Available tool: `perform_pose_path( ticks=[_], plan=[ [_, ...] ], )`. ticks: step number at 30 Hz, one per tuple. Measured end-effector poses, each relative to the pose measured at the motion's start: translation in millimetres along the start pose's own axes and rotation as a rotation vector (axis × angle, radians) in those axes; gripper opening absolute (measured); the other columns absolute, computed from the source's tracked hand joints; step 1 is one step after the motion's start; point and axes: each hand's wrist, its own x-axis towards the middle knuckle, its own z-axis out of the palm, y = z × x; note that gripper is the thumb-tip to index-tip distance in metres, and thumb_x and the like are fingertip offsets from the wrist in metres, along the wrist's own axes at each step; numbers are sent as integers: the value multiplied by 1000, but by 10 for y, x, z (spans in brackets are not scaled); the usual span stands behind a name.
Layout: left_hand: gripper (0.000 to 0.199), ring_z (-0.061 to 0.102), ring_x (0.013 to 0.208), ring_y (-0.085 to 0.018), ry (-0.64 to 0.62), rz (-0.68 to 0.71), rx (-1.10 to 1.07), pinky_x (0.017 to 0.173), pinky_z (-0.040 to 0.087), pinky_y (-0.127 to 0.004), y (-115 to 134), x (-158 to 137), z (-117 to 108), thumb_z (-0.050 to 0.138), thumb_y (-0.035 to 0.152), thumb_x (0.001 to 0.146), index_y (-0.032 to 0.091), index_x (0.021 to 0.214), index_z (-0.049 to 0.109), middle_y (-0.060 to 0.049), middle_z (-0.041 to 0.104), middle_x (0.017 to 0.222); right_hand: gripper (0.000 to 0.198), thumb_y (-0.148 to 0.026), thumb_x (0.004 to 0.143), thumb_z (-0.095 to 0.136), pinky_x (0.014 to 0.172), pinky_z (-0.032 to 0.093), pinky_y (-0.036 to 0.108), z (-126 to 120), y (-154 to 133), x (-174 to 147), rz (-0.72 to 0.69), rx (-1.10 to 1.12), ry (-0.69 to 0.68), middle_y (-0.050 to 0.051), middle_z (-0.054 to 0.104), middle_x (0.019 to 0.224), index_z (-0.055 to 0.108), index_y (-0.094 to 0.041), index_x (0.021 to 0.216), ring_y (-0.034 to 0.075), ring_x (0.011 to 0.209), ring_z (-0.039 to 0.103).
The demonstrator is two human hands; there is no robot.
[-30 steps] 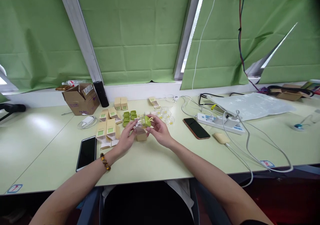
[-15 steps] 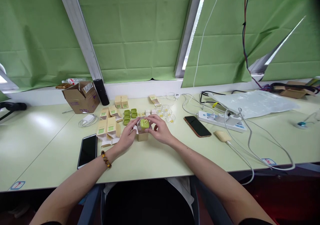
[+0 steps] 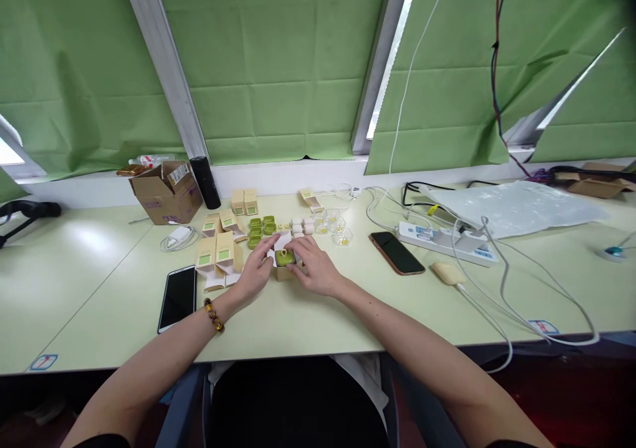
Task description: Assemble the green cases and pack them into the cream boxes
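A small green case (image 3: 285, 258) with a cream ring on its top sits in the mouth of a small kraft cardboard box (image 3: 284, 276). My right hand (image 3: 315, 268) grips the case from the right, thumb at its near side and fingers at its far edge. On the left, my left hand (image 3: 257, 268) is closed against the box and its raised white flap, steadying them. Just behind my hands lie several green cases (image 3: 269, 228), small white and pink pieces (image 3: 303, 226) and clear plastic cups (image 3: 342, 237). My fingers partly hide the box.
Kraft boxes (image 3: 224, 252), several with flaps open, stand left of my hands. A phone (image 3: 177, 297) lies near them, another phone (image 3: 396, 252) to the right. Beyond are a power strip (image 3: 447, 242), a cream mouse-shaped device (image 3: 448, 274), loose cables and a large carton (image 3: 166, 193).
The green case has moved down, from above the box into its mouth, with my right hand following. The white flap now shows behind it. The view has shifted slightly.
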Motion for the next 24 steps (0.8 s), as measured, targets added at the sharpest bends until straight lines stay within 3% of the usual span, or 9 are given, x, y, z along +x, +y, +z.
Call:
perform_pose_path(
  ticks=[3,5,14,19,24],
  plan=[
    [61,48,148,-22,-8,0,9,130,32,-43,10,2,-3,49,11,91,27,149,62,-6,57,156,16,-30,106,52,75,52,37,86,-13,14,36,46,88,8,69,117,64,-25,115,28,112,54],
    [60,48,149,-23,-12,-3,8,131,31,-43,22,3,-3,49,12,92,27,149,62,-6,57,156,19,-28,108,47,80,52,38,151,-17,24,64,83,151,7,68,110,66,-26,108,26,107,57],
    [58,49,148,-24,-4,-38,-32,125,36,-42,95,-2,0,51,14,92,27,148,63,-8,57,156,11,-26,95,67,95,55,51,253,85,46,106,162,253,10,53,111,77,-26,91,31,115,53],
    [60,48,147,-25,-6,-33,-51,124,36,-43,91,-1,-5,51,13,91,27,147,63,-8,57,155,12,-27,94,67,100,53,55,266,100,57,131,216,246,10,52,110,78,-25,90,31,115,52],
    [61,54,138,-27,17,-45,-38,118,41,-44,90,13,-28,52,13,87,27,144,67,-8,60,150,23,-42,101,57,88,58,44,225,69,52,170,443,249,10,54,114,73,-26,107,28,116,54]
  ],
)
